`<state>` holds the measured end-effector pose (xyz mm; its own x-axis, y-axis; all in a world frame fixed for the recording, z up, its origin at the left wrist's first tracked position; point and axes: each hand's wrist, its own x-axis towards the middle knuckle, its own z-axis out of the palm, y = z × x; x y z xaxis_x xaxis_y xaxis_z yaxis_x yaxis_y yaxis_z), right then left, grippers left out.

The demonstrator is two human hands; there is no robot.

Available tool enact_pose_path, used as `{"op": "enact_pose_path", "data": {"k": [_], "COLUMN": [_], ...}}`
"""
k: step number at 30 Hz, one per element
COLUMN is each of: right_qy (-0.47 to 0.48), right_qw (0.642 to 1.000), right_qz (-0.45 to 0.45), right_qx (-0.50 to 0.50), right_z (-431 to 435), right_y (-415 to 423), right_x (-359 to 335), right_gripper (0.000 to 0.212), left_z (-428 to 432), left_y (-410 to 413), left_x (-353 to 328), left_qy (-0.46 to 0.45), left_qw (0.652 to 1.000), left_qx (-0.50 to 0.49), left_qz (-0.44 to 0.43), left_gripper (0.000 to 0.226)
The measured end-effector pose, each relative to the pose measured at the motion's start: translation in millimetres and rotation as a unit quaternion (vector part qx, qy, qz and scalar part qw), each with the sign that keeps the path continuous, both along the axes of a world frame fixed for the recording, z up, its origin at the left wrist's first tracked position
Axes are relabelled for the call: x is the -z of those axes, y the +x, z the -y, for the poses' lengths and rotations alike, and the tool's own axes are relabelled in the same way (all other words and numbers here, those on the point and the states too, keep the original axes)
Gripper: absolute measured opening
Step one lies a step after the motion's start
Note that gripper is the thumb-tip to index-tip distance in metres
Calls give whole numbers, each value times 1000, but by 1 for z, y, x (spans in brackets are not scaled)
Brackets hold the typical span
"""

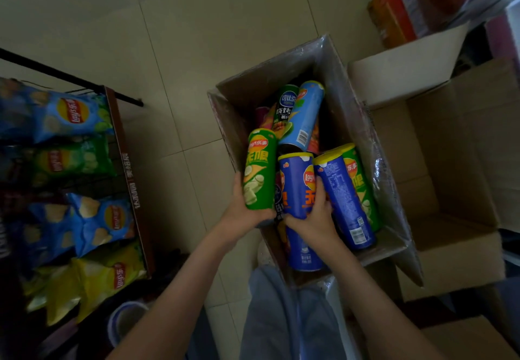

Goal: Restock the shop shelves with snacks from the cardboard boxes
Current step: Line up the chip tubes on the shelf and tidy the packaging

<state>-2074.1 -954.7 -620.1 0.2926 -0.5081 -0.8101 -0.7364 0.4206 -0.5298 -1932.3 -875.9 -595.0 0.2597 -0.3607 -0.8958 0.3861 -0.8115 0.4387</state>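
Here, at least seven snack canisters could be counted in the tape-wrapped cardboard box [347, 98], which stood on the tiled floor [197, 50]. Two were green, three dark blue, one light blue and one black-and-green, while further slivers of red and orange were too hidden to be numbered. One green canister [259, 168] was held upright at the box's left wall, its foot gripped by the left hand [242, 214] with the fingers curled round it. Just beside it, a dark blue canister [295, 185] was clasped by the right hand [313, 220], thumb and fingers wrapped about its lower half. A second dark blue canister [344, 202] was seen leaning against the second green canister [361, 188] at the right wall, and the third dark blue canister [304, 252] was partly covered by the right wrist. The light blue canister [305, 117] and the black-and-green canister [285, 102] lay tilted at the far end. To the left, four crisp bags were made out on the wire shelf [123, 162]: two blue, one green, one yellow. An open carton [450, 162] was pressed against the box's right side.
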Motion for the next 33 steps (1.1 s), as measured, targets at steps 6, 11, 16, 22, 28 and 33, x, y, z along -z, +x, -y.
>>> {"op": "enact_pose_path", "data": {"k": [6, 11, 16, 22, 28, 33], "right_qy": [51, 55, 56, 4, -129, -232], "right_qw": [992, 984, 962, 932, 871, 815], "right_qz": [95, 131, 180, 256, 348, 362], "right_qx": [72, 109, 200, 255, 321, 387], "right_z": [6, 16, 40, 65, 81, 71], "right_y": [2, -4, -26, -70, -125, -185], "right_x": [-7, -51, -127, -241, -369, -456], "right_gripper": [100, 106, 111, 105, 93, 95], "left_z": [6, -1, 7, 48, 91, 115], "left_y": [9, -3, -24, -47, -86, -140], "left_x": [-6, -59, -132, -239, -358, -445], "left_qy": [43, -25, -121, -173, -310, -452], "left_qw": [997, 995, 990, 965, 897, 805], "left_qx": [-60, -72, 32, 193, 302, 381], "left_qz": [-28, -58, -57, 36, 91, 43], "left_gripper": [124, 93, 118, 99, 91, 95]}}
